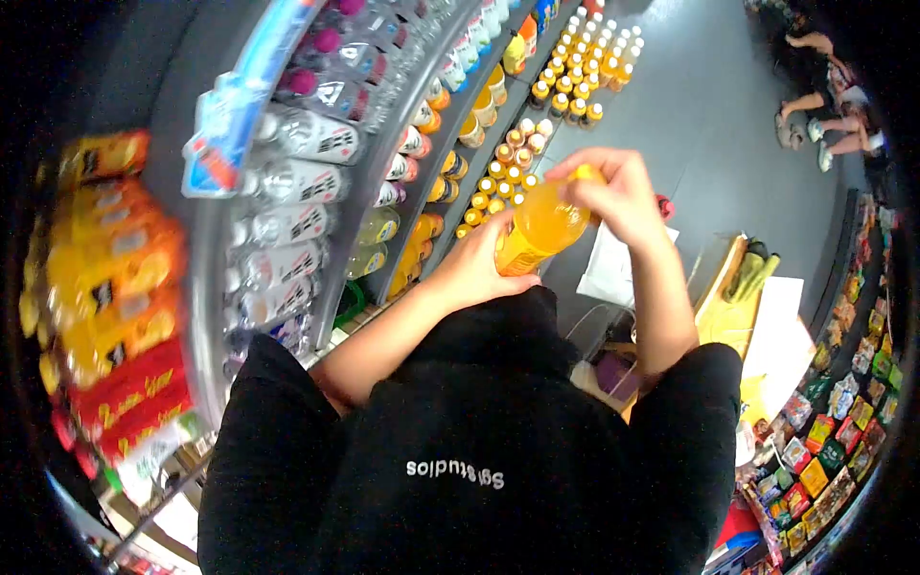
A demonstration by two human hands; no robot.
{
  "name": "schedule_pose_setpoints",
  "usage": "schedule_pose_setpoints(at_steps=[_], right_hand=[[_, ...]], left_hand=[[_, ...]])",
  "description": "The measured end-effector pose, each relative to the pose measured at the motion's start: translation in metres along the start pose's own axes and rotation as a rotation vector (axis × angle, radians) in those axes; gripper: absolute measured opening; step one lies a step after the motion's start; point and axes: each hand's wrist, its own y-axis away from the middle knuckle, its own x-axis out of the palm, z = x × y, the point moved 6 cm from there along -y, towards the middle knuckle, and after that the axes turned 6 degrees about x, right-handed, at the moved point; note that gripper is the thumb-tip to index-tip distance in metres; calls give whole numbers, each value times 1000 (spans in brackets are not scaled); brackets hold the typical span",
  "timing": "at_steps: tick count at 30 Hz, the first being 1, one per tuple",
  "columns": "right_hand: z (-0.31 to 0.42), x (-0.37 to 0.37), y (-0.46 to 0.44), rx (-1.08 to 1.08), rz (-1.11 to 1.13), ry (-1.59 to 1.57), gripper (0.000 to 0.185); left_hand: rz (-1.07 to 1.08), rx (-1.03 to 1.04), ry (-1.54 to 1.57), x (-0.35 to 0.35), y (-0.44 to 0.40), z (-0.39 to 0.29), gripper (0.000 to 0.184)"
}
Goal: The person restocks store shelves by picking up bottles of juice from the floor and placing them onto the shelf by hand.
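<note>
An orange drink bottle [541,230] with a yellow cap is held in front of my chest, tilted with its cap toward the upper right. My left hand [479,264] wraps round the lower part of the bottle, over its label. At the top, the fingers of my right hand [613,192] are closed round the yellow cap [586,174]. Part of the cap is hidden behind those fingers.
Shelves of clear bottles [297,182] curve along the left. Rows of small bottles [498,187] stand on the floor beyond the shelf. Cartons [728,316] lie to the right, snack packets [824,431] at the far right. Other people's legs [839,125] show at the upper right.
</note>
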Motion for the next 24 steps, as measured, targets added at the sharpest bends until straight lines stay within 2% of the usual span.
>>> schedule_pose_setpoints(at_steps=[2, 3, 4, 6, 8, 10, 14, 18, 19, 20, 24], right_hand=[[54, 0, 14, -27, 8, -24, 18], [75, 2, 18, -56, -10, -56, 19], [94, 6, 21, -85, -22, -88, 21], [133, 14, 24, -280, -14, -105, 28], [160, 25, 30, -377, -41, -157, 33], [168, 36, 27, -385, 108, -208, 37], [193, 75, 28, -462, 318, -155, 36], [216, 105, 28, -496, 502, -96, 36], [223, 112, 29, -556, 477, -63, 38], [227, 118, 27, -529, 501, -62, 41], [239, 141, 20, -521, 487, 87, 59]], left_hand=[[-220, 126, 12, -23, 21, -38, 82], [-245, 287, 142, -34, 25, -62, 80], [-134, 206, 312, -41, 30, -78, 77], [-108, 362, 603, -55, 35, -103, 72], [36, 381, 901, -65, 40, -119, 65], [173, 487, 1087, -77, 47, -135, 65], [225, 685, 1304, -102, 60, -161, 66], [168, 826, 1344, -126, 69, -168, 62], [134, 825, 1323, -132, 70, -164, 61], [115, 841, 1313, -137, 74, -160, 61], [-108, 734, 1016, -161, 81, -145, 63]])
